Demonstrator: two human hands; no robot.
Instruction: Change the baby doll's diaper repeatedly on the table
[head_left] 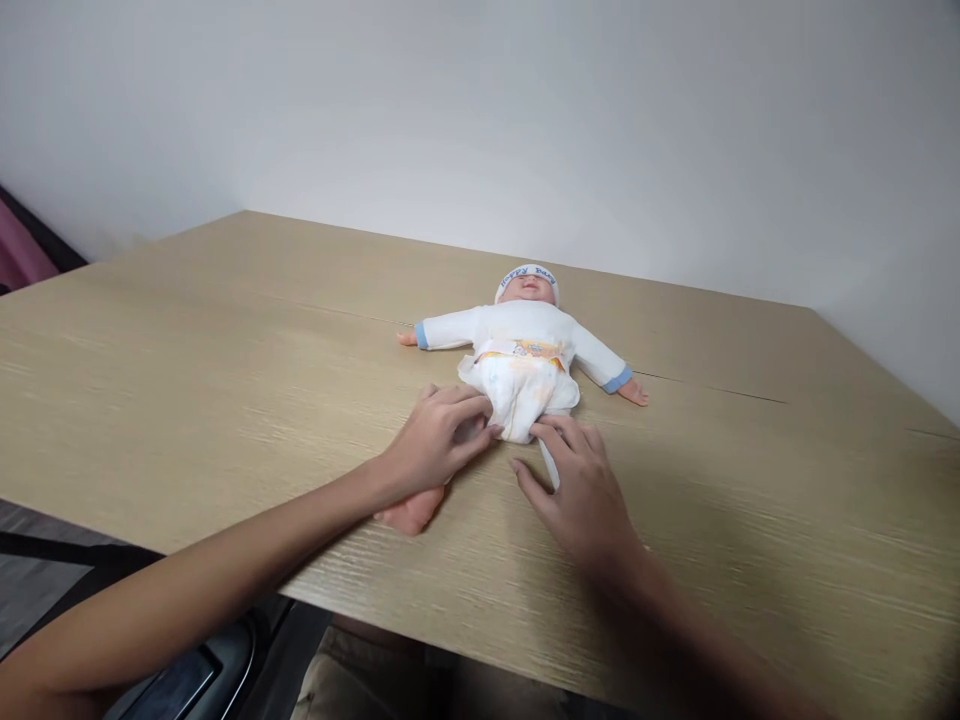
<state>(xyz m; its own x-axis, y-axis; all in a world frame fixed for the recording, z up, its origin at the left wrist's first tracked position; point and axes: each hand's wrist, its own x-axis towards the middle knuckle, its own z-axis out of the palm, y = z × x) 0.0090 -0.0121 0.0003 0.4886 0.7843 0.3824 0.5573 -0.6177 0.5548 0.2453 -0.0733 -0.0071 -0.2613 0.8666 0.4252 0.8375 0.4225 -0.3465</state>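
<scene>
A baby doll [525, 340] lies on its back on a wooden table [225, 350], head toward the wall. It wears a white long-sleeved top with blue cuffs, a white cap and a white diaper [523, 392]. My left hand [435, 440] rests over the doll's left-side leg, fingers curled at the diaper's lower edge. One bare foot [409, 512] pokes out below that hand. My right hand [574, 490] pinches the diaper's bottom with thumb and forefinger. The other leg is hidden under it.
A plain white wall [525, 120] stands behind the table. The table's near edge runs across the bottom, with a dark object [187, 680] below it at lower left. A pink and dark shape [22, 250] sits at far left.
</scene>
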